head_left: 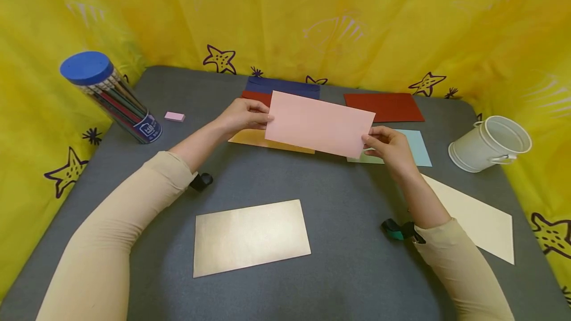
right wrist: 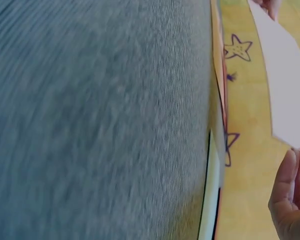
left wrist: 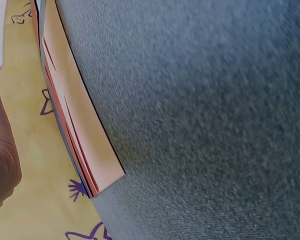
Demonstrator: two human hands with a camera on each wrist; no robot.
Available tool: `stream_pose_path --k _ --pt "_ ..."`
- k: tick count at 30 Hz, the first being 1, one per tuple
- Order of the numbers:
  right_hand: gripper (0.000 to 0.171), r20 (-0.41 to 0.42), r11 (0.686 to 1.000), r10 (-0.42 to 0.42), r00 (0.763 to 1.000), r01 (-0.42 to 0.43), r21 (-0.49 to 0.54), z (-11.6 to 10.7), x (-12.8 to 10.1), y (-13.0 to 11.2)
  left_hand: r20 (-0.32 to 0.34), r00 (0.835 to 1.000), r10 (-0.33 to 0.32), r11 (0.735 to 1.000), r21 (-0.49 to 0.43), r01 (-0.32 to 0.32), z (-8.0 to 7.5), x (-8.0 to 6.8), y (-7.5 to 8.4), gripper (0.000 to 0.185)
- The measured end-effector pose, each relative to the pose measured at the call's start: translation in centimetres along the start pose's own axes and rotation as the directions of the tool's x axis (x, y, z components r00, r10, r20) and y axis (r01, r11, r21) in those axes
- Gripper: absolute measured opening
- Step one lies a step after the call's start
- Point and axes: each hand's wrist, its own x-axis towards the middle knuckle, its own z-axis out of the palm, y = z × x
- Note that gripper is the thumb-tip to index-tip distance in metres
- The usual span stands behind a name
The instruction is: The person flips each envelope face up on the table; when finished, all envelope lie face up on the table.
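Above seven flat envelopes, both hands (head_left: pixel 244 115) (head_left: pixel 389 146) pinch one pink envelope (head_left: pixel 319 124).

Head view looks down over the table (head_left: pixel 339 187); both blurred wrist views apparently skim that same surface closely.

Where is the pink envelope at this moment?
In the head view the pink envelope is held above the table's middle, the left hand pinching its left end and the right hand its right end, in front of the dark blue envelope.
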Motion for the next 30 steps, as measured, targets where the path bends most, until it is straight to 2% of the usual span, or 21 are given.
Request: stream_pose_path --k 3,7,14,18,23,30 --pt "0.020 -0.006 0.994 0.008 1.000 -0.007 0.106 0.4 0.2 0.0 -0.037 0.999 0.016 1.000 0.005 -0.016 -0.4 -0.2 -0.1 0.028" --pt "0.007 -0.011 0.982 -0.001 1.000 0.003 0.189 0.7 0.3 0.0 -0.093 0.995 0.036 0.999 -0.010 -0.037 -0.7 -0.6 -0.2 0.030" --pt "0.004 -0.018 0.960 -0.051 0.999 0.054 0.276 1.2 0.3 -0.1 -0.137 0.986 0.099 0.982 -0.149 -0.120 -0.9 -0.8 -0.3 0.026" --pt "0.005 -0.017 0.956 -0.068 0.998 0.070 0.285 1.5 0.4 -0.1 -0.141 0.980 0.139 0.976 -0.148 -0.160 -1.0 -0.8 -0.5 0.021" --pt "0.010 -0.025 0.952 -0.061 0.998 0.066 0.300 2.0 0.5 0.0 -0.108 0.982 0.155 0.981 -0.102 -0.166 -1.0 -1.0 -0.8 0.019" --pt "0.019 -0.091 0.950 -0.049 0.995 0.075 0.303 2.7 0.6 0.2 -0.089 0.985 0.150 0.973 -0.166 -0.163 -1.1 -1.2 -1.1 0.018"
